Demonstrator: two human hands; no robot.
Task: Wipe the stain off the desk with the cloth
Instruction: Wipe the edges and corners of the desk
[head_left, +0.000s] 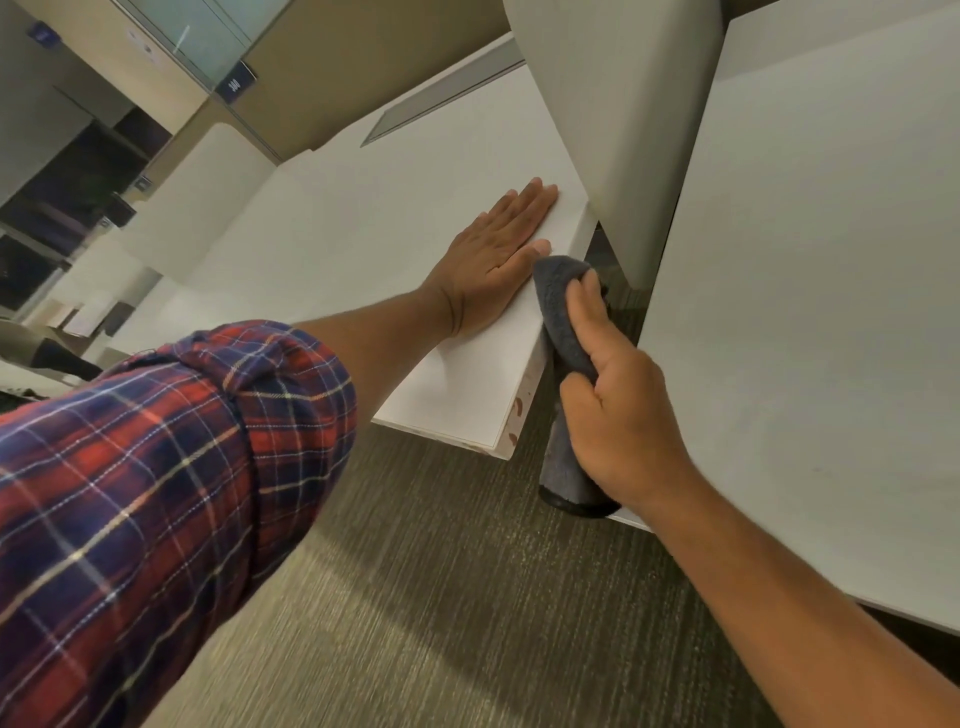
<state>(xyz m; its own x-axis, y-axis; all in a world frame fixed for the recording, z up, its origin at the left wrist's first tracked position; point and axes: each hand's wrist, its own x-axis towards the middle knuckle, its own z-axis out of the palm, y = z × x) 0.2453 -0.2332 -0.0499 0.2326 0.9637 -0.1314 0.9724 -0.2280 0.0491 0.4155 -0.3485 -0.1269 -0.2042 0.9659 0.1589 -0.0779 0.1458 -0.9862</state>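
A white desk (363, 218) fills the middle of the tilted head view. Reddish stains (519, 410) mark its narrow side edge near the front corner. My left hand (493, 260) lies flat and open on the desktop close to that edge. My right hand (618, 415) grips a dark grey cloth (561, 312) and presses it against the side edge, just above the stains. The cloth's lower end (566, 478) hangs down below my hand.
A second white desk (810, 312) stands close on the right, leaving a narrow gap. A white divider panel (623, 104) rises between the two desks. Grey-brown carpet (441, 597) covers the floor below. A grey inset strip (447, 98) lies at the desk's far side.
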